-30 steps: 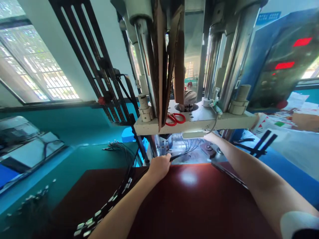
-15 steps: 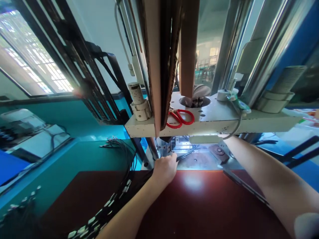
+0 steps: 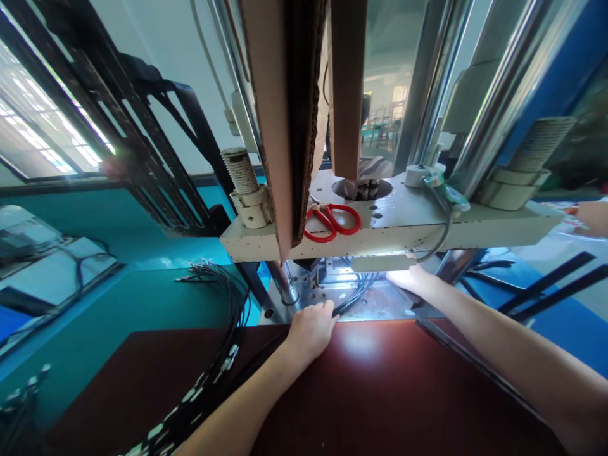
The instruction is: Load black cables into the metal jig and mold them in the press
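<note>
My left hand [image 3: 311, 329] is closed around a bundle of thin black cables [image 3: 354, 299] at the front of the machine's metal bed [image 3: 327, 292]. From this hand the cables fan out toward the lit metal mould block [image 3: 332, 271]. My right hand [image 3: 407, 278] reaches in under the pale machine plate [image 3: 399, 233], beside the cables' far ends. Its fingers are partly hidden by the plate and washed out by bright light, so I cannot see what they touch.
Red-handled scissors [image 3: 332, 223] lie on the plate, beside a hanging cardboard strip [image 3: 275, 139]. More black cables with pale connectors [image 3: 190, 396] run along the brown tabletop [image 3: 380, 386]. Another cable bunch [image 3: 228, 285] rests on the green surface at left. A person's hand [image 3: 593, 218] shows far right.
My right hand has come partly out from beneath the plate and moved left toward the cables. The cables fan out more visibly. My left hand keeps its hold; the view has shifted slightly.
</note>
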Tool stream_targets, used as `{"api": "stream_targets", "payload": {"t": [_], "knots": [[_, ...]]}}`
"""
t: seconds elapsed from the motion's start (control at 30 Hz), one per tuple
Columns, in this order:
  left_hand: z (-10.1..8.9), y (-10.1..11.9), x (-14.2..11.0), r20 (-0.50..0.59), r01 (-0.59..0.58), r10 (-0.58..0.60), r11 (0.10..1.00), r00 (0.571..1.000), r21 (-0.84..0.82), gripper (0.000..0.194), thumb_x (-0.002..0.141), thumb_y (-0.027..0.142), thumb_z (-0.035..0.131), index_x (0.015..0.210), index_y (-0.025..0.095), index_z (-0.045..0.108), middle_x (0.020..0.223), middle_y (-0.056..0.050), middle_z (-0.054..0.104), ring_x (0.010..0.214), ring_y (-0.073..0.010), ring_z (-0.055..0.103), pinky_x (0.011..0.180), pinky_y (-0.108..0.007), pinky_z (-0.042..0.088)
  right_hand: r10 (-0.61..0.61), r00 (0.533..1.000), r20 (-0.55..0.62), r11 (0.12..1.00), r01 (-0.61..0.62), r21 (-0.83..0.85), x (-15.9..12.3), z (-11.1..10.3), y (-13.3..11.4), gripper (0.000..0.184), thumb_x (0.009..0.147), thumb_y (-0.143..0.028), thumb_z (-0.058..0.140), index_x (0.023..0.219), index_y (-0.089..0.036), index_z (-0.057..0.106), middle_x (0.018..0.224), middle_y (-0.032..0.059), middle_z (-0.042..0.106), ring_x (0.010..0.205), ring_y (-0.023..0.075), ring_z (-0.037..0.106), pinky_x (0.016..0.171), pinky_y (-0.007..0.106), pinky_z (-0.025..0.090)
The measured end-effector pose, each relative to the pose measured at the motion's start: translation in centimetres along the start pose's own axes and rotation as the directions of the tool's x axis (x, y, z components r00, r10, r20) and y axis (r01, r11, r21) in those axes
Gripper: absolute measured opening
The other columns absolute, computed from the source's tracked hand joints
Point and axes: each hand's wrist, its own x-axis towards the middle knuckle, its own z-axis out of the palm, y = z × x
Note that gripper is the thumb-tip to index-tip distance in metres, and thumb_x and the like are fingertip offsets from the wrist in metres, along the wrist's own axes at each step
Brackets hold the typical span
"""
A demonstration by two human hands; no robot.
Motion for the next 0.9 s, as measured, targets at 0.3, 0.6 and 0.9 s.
{"api": "stream_targets", "payload": {"t": [0.3,0.6,0.9], "knots": [[-2.4,-0.1,7.0,-0.302,-0.409,0.385,0.912,0.872,-0.019,0.050,0.085,0.043,0.045,0.128,0.018,0.044,0.135,-0.010,0.045,0.126,-0.0238,0.038,0.104,-0.038,0.029,-0.324,0.909,-0.263,0.923,0.243,-0.298,-2.3,4.1,0.0,0.030,0.088,-0.010,0.037,0.100,-0.008,0.064,0.090,0.0132,0.067,0.086,0.0230,0.060,0.081,0.036,0.046],[-1.3,-3.2,8.9,-0.268,-0.420,0.464,0.883,0.844,0.208,0.041,0.086,0.039,0.045,0.121,0.018,0.051,0.134,-0.008,0.047,0.123,-0.0219,0.041,0.103,-0.035,0.031,-0.450,0.861,-0.237,0.877,0.375,-0.301,-2.8,3.8,2.5,0.027,0.086,-0.010,0.043,0.104,-0.010,0.063,0.096,0.0113,0.066,0.092,0.0227,0.059,0.087,0.035,0.044],[-1.1,-1.1,9.7,-0.348,-0.502,0.554,0.832,0.756,0.235,0.041,0.082,0.030,0.047,0.119,0.012,0.050,0.127,-0.012,0.051,0.120,-0.0229,0.043,0.102,-0.034,0.032,-0.445,0.871,-0.208,0.853,0.342,-0.394,-2.3,3.4,1.7,0.028,0.086,-0.011,0.042,0.104,-0.006,0.062,0.105,0.0171,0.063,0.099,0.0244,0.057,0.088,0.037,0.042]]}}
